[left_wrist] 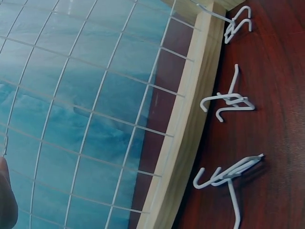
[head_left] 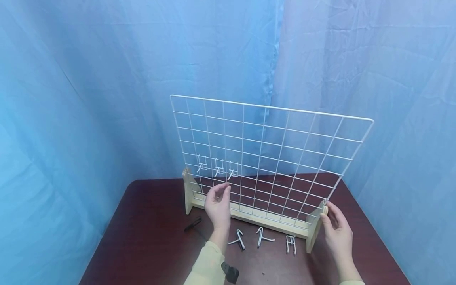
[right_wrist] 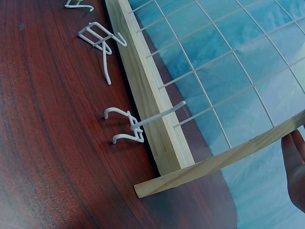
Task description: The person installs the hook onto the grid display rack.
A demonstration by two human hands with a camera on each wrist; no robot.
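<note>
Right hand (lower right) grips wooden upright, probably steadying the grid; left hand (centre), fingers narrowed beneath hook, hold unclear.

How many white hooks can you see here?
6: three hanging hooks side by side on the wire grid, and three loose hooks on the table, in front of the wooden stand. The left hand could hide another.

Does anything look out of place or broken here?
Nothing looks broken or spilled. Three loose white wire hooks lie at differing angles on the dark red-brown table, unlike three white hooks hanging in a row on the white wire grid. A slim black object to their left looks unrelated.
</note>
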